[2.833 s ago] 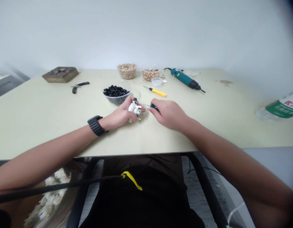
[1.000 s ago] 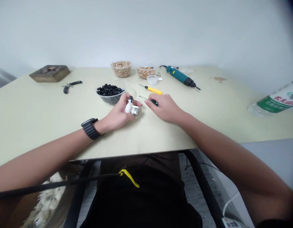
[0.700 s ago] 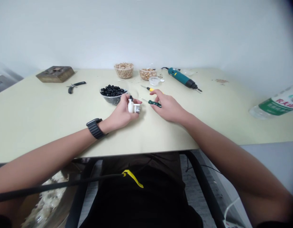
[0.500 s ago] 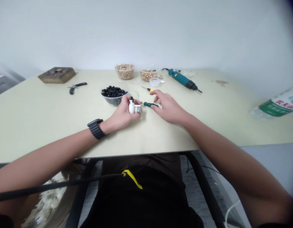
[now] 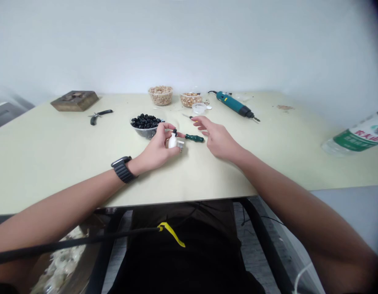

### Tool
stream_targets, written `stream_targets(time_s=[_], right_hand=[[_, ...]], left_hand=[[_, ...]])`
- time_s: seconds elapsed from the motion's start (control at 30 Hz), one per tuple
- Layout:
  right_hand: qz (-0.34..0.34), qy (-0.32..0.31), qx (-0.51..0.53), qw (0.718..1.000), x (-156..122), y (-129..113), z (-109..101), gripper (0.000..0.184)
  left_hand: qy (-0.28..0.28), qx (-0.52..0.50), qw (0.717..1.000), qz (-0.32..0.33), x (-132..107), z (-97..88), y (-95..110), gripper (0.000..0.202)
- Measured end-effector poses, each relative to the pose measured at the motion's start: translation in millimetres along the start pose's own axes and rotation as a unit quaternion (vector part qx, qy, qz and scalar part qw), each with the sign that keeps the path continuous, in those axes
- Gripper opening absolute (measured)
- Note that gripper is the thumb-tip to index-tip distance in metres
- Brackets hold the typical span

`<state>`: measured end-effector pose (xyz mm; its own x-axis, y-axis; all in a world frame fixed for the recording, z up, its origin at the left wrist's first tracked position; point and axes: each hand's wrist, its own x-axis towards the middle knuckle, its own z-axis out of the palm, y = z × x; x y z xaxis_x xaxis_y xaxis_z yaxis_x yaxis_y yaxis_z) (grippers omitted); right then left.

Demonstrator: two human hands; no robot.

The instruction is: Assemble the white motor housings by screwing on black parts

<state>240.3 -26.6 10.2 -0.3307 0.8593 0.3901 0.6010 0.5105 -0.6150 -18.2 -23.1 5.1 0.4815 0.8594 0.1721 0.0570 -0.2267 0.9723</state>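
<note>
The left hand [image 5: 158,145] curls around a white plastic fitting [image 5: 172,141], pinching it between thumb and fingers just above the desk [image 5: 54,163]. A small black tip stands on top of the fitting, and a metal end [image 5: 180,144] sticks out to the right, partly covered by the fingertips, so the fitting's full shape is hard to make out. The right hand [image 5: 218,139] is spread and holds nothing, its fingers reaching toward the far side of the desk. Just in front of those fingers, a green-handled screwdriver [image 5: 194,138] lies on the desk between the two hands, its shaft hard to see. In the earliest frame, the right hand was gripping this screwdriver; now it has let go.

A clear bowl of black pieces [image 5: 145,126] sits just beyond the left hand, nearly touching it. Farther back are two clear tubs of tan granules [image 5: 160,96], a small clear cup [image 5: 199,108], and a yellow-handled screwdriver [image 5: 190,117], mostly hidden by the right fingers. A teal electric screwdriver [image 5: 233,109] lies to the right, with pliers [image 5: 98,116] to the left. A water bottle [image 5: 356,138] is cut off by the right edge of the view.
</note>
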Motion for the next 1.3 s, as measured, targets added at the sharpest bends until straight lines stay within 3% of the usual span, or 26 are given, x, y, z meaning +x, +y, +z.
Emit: stream_targets(time_s=[0.37, 0.5, 0.63, 0.8, 1.0, 1.1, 1.23, 1.3], right_hand=[[-0.005, 0.057, -0.001, 0.998, 0, -10, -4, 0.087], [0.004, 0.094, -0.014, 0.995, 1, -15, -4, 0.080], [0.041, 0.104, 0.040, 0.993, 0, -17, -3, 0.069], [0.023, 0.102, 0.126, 0.987, 2, -11, -2, 0.068], [-0.024, 0.082, 0.153, 0.985, 2, 0, 1, 0.074], [-0.034, 0.080, 0.132, 0.987, 1, 0, 1, 0.077], [-0.016, 0.079, 0.098, 0.992, 0, -4, 1, 0.085], [0.007, 0.083, 0.066, 0.994, -1, -6, 1, 0.085]], left_hand=[[0.025, 0.042, 0.998, 0.048, 0, -0.6, -1, 0.061], [0.027, 0.047, 0.997, 0.048, 0, -0.5, 0, 0.062], [0.046, 0.088, 0.994, 0.053, -2, 0.5, 3, 0.064], [0.101, 0.214, 0.969, 0.076, -12, 5.6, 10, 0.064], [0.110, 0.307, 0.939, 0.113, -20, 9.2, 25, 0.055], [0.143, 0.378, 0.907, 0.118, -14, -5.9, 40, 0.049], [0.202, 0.460, 0.856, 0.125, 2, -46.2, 59, 0.026], [0.204, 0.491, 0.839, 0.117, 9, -65.6, 62, 0.019]])
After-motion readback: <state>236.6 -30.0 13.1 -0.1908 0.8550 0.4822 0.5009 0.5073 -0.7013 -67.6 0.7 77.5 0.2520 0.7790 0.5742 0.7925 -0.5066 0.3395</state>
